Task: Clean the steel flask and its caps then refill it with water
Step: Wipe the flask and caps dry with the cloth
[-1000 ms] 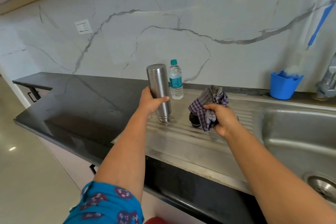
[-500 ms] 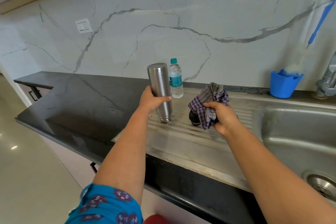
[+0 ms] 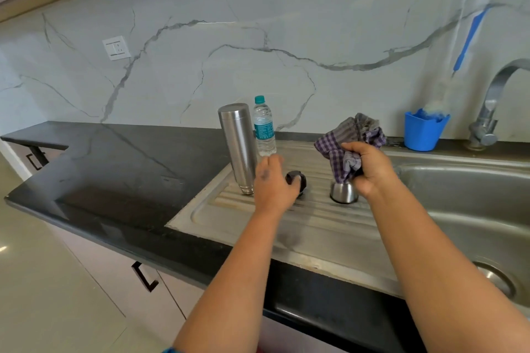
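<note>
While the right hand (image 3: 370, 169) clutches the cloth (image 3: 345, 142) over the steel cap (image 3: 342, 192), the open, empty left hand (image 3: 272, 183) hovers between the upended flask (image 3: 239, 149) and black cap (image 3: 295, 180) on the drainboard (image 3: 258, 226).

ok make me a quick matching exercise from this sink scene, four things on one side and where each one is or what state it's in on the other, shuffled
Things:
1. steel flask
2. black cap
3. checked cloth
4. blue cup

States:
A. bunched in the right hand
B. by the tap at the wall
C. upside down on the drainboard
D. lying just past the left hand

Pairs: 1-C, 2-D, 3-A, 4-B
</note>
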A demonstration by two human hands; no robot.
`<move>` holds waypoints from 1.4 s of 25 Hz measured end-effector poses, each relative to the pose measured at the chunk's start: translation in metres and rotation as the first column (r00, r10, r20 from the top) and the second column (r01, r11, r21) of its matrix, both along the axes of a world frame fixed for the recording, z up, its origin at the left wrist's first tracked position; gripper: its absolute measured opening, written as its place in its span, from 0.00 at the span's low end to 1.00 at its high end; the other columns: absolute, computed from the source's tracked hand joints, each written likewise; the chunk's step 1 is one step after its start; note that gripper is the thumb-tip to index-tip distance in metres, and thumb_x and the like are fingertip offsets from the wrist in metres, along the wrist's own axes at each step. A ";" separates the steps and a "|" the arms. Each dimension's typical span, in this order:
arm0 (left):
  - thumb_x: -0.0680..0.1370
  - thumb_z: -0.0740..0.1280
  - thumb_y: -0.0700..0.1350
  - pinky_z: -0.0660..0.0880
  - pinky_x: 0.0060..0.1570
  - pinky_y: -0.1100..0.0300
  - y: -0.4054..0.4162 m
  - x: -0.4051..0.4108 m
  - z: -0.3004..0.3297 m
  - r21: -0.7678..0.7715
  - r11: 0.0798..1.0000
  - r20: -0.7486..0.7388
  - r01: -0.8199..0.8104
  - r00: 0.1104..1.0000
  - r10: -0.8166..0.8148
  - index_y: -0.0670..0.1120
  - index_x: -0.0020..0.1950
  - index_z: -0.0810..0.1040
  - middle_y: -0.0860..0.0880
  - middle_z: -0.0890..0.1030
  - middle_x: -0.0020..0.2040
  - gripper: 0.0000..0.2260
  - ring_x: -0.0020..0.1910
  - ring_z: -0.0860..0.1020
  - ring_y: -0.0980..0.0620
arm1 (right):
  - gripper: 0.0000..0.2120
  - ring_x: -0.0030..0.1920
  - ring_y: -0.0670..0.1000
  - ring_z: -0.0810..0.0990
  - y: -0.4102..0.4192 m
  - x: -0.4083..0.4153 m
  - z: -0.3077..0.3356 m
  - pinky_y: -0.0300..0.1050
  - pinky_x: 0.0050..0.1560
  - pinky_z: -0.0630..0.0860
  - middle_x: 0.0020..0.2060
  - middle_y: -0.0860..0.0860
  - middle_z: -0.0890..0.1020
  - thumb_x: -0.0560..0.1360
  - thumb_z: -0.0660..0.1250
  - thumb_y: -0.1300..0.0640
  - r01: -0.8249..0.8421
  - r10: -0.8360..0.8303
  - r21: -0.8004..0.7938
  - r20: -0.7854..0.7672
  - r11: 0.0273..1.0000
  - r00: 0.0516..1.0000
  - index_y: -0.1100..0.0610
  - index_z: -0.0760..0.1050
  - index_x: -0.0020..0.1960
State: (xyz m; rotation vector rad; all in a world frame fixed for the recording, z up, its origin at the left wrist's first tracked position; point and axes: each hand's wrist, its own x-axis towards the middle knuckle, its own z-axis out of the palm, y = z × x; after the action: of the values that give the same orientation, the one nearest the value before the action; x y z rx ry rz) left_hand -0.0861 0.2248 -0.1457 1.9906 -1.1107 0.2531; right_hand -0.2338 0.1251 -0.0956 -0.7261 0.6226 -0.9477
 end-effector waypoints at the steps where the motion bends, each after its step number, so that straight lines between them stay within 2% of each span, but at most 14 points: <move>1: 0.73 0.74 0.53 0.69 0.67 0.50 -0.009 -0.003 -0.003 0.179 0.984 -0.115 0.021 0.993 -0.001 0.43 0.68 0.67 0.45 0.69 0.67 0.30 0.68 0.68 0.46 | 0.12 0.21 0.44 0.74 -0.003 -0.010 0.001 0.39 0.30 0.75 0.19 0.47 0.74 0.76 0.63 0.68 0.017 -0.017 -0.002 0.004 1.000 1.000 0.57 0.71 0.36; 6: 0.71 0.77 0.55 0.71 0.62 0.50 -0.040 0.001 -0.011 0.389 0.919 -0.326 0.068 0.943 0.069 0.43 0.67 0.69 0.43 0.72 0.65 0.32 0.65 0.72 0.42 | 0.07 0.26 0.46 0.78 -0.019 -0.066 -0.012 0.38 0.30 0.78 0.25 0.49 0.78 0.74 0.64 0.68 0.102 -0.103 -0.012 -0.021 0.995 0.994 0.59 0.74 0.41; 10: 0.69 0.77 0.46 0.73 0.54 0.56 -0.043 -0.018 0.007 0.060 0.993 -0.425 0.099 0.903 -0.064 0.48 0.58 0.76 0.48 0.78 0.54 0.19 0.57 0.77 0.45 | 0.04 0.23 0.46 0.76 -0.041 -0.122 -0.014 0.37 0.26 0.76 0.24 0.50 0.77 0.75 0.64 0.66 0.139 -0.147 -0.067 -0.137 0.988 0.980 0.58 0.73 0.45; 13: 0.60 0.78 0.49 0.76 0.61 0.53 -0.062 -0.060 0.025 -0.160 0.941 -0.481 0.298 0.809 -0.338 0.53 0.63 0.78 0.48 0.79 0.58 0.32 0.57 0.79 0.49 | 0.02 0.33 0.51 0.78 -0.053 -0.169 -0.015 0.40 0.31 0.79 0.35 0.56 0.78 0.76 0.64 0.62 0.096 -0.115 -0.093 -0.227 0.991 0.967 0.59 0.75 0.46; 16: 0.60 0.83 0.43 0.80 0.56 0.50 -0.083 -0.127 0.025 -0.191 0.849 -0.681 0.494 0.556 -0.476 0.49 0.72 0.71 0.45 0.78 0.62 0.42 0.56 0.81 0.48 | 0.17 0.48 0.54 0.82 -0.054 -0.206 -0.023 0.50 0.50 0.78 0.48 0.56 0.84 0.78 0.62 0.46 0.049 -0.071 -0.123 -0.181 0.991 0.981 0.58 0.77 0.58; 20: 0.70 0.79 0.44 0.77 0.35 0.67 -0.108 -0.184 0.016 -0.261 0.845 -0.934 0.466 0.099 -0.343 0.43 0.54 0.75 0.44 0.82 0.51 0.18 0.43 0.82 0.52 | 0.38 0.63 0.56 0.76 -0.062 -0.230 -0.042 0.56 0.67 0.68 0.64 0.55 0.78 0.71 0.51 0.28 0.189 -0.229 -0.245 -0.146 0.951 0.962 0.52 0.71 0.69; 22: 0.73 0.76 0.45 0.78 0.36 0.68 -0.116 -0.198 0.008 -0.281 0.856 -0.941 0.434 0.049 -0.333 0.44 0.46 0.76 0.45 0.82 0.47 0.11 0.43 0.81 0.53 | 0.29 0.60 0.52 0.77 -0.064 -0.226 -0.049 0.52 0.64 0.71 0.61 0.53 0.79 0.74 0.50 0.29 0.270 -0.437 -0.499 -0.255 0.823 0.863 0.44 0.73 0.64; 25: 0.80 0.67 0.39 0.80 0.40 0.63 -0.120 -0.205 0.001 -0.406 0.851 -0.908 0.334 -0.036 -0.418 0.43 0.45 0.78 0.44 0.82 0.46 0.04 0.44 0.81 0.52 | 0.22 0.61 0.46 0.74 -0.062 -0.200 -0.063 0.41 0.63 0.70 0.61 0.50 0.75 0.79 0.53 0.39 -0.160 -0.580 -0.906 -0.377 0.391 0.722 0.47 0.71 0.67; 27: 0.81 0.63 0.35 0.80 0.44 0.62 -0.117 -0.201 -0.002 -0.440 0.839 -0.888 0.320 -0.015 -0.460 0.42 0.47 0.79 0.44 0.83 0.44 0.08 0.43 0.81 0.51 | 0.21 0.63 0.44 0.70 -0.068 -0.184 -0.072 0.37 0.66 0.66 0.62 0.50 0.73 0.79 0.54 0.44 -0.353 -0.595 -0.894 -0.447 0.275 0.668 0.50 0.69 0.69; 28: 0.81 0.63 0.35 0.80 0.46 0.60 -0.115 -0.199 -0.005 -0.450 0.830 -0.874 0.330 0.032 -0.486 0.43 0.47 0.80 0.45 0.83 0.44 0.07 0.45 0.82 0.51 | 0.19 0.62 0.44 0.72 -0.068 -0.179 -0.069 0.38 0.66 0.67 0.61 0.50 0.75 0.80 0.55 0.44 -0.364 -0.571 -0.873 -0.487 0.323 0.661 0.49 0.69 0.68; 30: 0.79 0.68 0.37 0.80 0.53 0.57 -0.114 -0.194 -0.014 -0.452 0.792 -0.770 0.410 0.269 -0.579 0.45 0.51 0.82 0.46 0.84 0.48 0.05 0.50 0.82 0.50 | 0.15 0.59 0.50 0.78 -0.069 -0.178 -0.061 0.45 0.61 0.73 0.56 0.50 0.80 0.82 0.56 0.46 -0.269 -0.343 -0.735 -0.564 0.623 0.751 0.51 0.72 0.64; 32: 0.76 0.73 0.41 0.78 0.57 0.59 -0.115 -0.194 -0.020 -0.364 0.761 -0.492 0.538 0.582 -0.647 0.47 0.58 0.82 0.47 0.82 0.53 0.11 0.53 0.81 0.52 | 0.18 0.58 0.56 0.80 -0.072 -0.179 -0.053 0.51 0.60 0.75 0.55 0.56 0.83 0.82 0.56 0.47 -0.171 0.064 -0.285 -0.350 0.943 0.934 0.56 0.75 0.63; 33: 0.75 0.74 0.41 0.77 0.57 0.60 -0.118 -0.196 -0.022 -0.326 0.767 -0.393 0.552 0.659 -0.641 0.48 0.59 0.82 0.48 0.82 0.54 0.13 0.53 0.80 0.52 | 0.19 0.59 0.57 0.80 -0.072 -0.180 -0.052 0.53 0.61 0.75 0.55 0.57 0.83 0.82 0.56 0.47 -0.149 0.100 -0.178 -0.258 0.973 0.961 0.58 0.75 0.63; 35: 0.75 0.73 0.39 0.78 0.55 0.58 -0.118 -0.202 -0.017 -0.407 0.748 -0.456 0.525 0.593 -0.664 0.48 0.58 0.81 0.47 0.83 0.52 0.12 0.51 0.81 0.51 | 0.17 0.59 0.57 0.80 -0.068 -0.178 -0.058 0.52 0.62 0.75 0.55 0.57 0.82 0.82 0.56 0.49 -0.028 -0.085 -0.358 -0.295 0.933 0.952 0.58 0.73 0.63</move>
State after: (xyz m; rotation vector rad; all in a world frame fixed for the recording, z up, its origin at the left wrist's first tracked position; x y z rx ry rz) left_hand -0.2880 0.1066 -0.1631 1.2283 -1.1956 -0.5441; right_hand -0.4114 0.0569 -0.1532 -1.2112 0.7413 -0.9968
